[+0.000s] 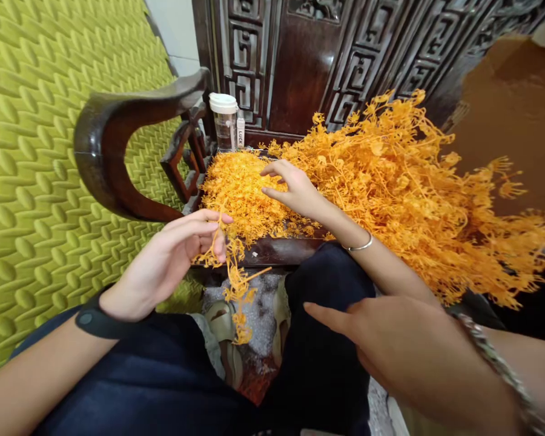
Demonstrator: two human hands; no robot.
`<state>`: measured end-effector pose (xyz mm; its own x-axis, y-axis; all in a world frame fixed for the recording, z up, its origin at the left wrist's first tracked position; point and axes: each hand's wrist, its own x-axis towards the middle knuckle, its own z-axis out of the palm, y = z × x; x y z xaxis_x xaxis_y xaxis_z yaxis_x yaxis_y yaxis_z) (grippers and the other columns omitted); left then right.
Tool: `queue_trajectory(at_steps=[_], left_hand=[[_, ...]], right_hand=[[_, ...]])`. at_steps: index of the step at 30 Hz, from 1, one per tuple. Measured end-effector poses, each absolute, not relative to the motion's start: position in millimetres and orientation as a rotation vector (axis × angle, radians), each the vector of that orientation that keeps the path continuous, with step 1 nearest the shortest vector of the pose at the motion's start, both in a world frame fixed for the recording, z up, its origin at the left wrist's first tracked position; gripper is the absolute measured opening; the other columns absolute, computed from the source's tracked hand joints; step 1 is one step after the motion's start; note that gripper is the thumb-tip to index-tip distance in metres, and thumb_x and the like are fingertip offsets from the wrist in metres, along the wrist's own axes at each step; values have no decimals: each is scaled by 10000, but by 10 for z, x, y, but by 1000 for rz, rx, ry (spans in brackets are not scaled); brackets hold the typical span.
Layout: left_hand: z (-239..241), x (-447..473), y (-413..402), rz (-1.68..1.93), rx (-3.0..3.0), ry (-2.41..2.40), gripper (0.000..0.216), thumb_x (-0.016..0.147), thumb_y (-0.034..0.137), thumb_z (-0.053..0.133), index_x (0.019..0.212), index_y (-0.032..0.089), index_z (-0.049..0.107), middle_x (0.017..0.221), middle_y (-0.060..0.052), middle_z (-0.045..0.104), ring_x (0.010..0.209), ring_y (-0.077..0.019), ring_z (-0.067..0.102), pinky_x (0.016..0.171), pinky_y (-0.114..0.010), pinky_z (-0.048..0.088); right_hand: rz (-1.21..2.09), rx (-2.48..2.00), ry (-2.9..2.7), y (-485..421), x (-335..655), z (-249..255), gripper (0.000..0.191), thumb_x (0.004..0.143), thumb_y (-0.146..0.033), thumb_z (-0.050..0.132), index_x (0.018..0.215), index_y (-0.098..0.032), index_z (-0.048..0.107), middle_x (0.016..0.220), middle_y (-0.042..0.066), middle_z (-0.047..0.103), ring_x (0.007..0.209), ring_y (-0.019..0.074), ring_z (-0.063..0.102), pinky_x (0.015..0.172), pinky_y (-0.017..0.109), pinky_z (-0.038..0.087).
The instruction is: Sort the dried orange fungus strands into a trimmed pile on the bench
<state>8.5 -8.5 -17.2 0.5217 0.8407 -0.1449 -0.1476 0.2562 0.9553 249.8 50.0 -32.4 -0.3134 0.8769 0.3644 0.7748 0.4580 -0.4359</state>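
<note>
Sprig of orange foliage hangs straight down from the left hand, pinched between thumb and fingertips, just before the chair seat. Its heap lies ahead, nearer that hand than the right hand, hovering flat, spread and empty; another person's hand rests on the heap.

Green quilted padding is seen filling the left side, stitched in rows of a leaf-like pattern. A dark wooden armrest is curved in front of it, and a carved back panel with fretwork is set behind the seat. In the corner by the armrest a clear jar, capped in white, is stood upright, with a small white tube tucked just beside it. A brown sheet is propped at upper right. Below, speckled floor is glimpsed, with sandals planted on it.
</note>
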Motion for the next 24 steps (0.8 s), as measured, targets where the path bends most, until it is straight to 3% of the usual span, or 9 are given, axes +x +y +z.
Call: queue_trajectory(at_steps=[24], left_hand=[[-86,133,-65,923,1158,809,169,740,200,522,812,123,654,582,-12,535,547,-125,517,614,-283,444]], right_hand=[[285,-1411,-2156,488,2461,-371,287,825,-364,568,1078,-230,543,1123,93,528,996,229,540,812,375,464]])
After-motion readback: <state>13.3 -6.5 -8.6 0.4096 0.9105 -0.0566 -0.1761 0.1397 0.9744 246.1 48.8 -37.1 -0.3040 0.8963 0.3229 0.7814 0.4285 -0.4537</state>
